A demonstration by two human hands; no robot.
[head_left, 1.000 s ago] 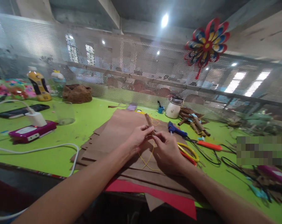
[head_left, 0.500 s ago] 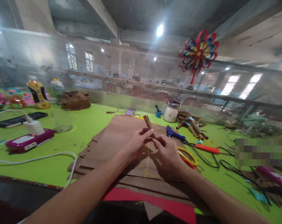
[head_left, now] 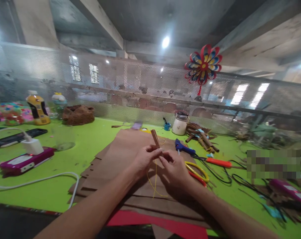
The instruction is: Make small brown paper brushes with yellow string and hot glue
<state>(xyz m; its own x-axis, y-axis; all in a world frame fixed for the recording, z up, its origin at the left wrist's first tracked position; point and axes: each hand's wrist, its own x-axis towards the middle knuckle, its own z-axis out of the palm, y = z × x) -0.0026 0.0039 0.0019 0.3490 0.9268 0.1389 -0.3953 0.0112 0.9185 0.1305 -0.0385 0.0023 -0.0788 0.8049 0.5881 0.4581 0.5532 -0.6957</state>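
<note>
Both hands meet above the middle of the green surface (head_left: 90,132). The left hand (head_left: 143,159) has its thumb and fingers (head_left: 157,151) closed in a pinch on the lower end of a brown paper stick (head_left: 155,138), which rises tilted away from the person. The right hand (head_left: 174,167) touches it, fingers pinched shut on a yellow string (head_left: 154,181) that hangs from the stick in a loop onto the brown paper sheets (head_left: 120,152) below. A red sheet (head_left: 165,224) lies under these, at the near edge. Just right of the hands lie scissors (head_left: 197,170), a blue glue gun (head_left: 182,148) and an orange-handled tool (head_left: 216,162); a white jar (head_left: 179,124) stands behind.
</note>
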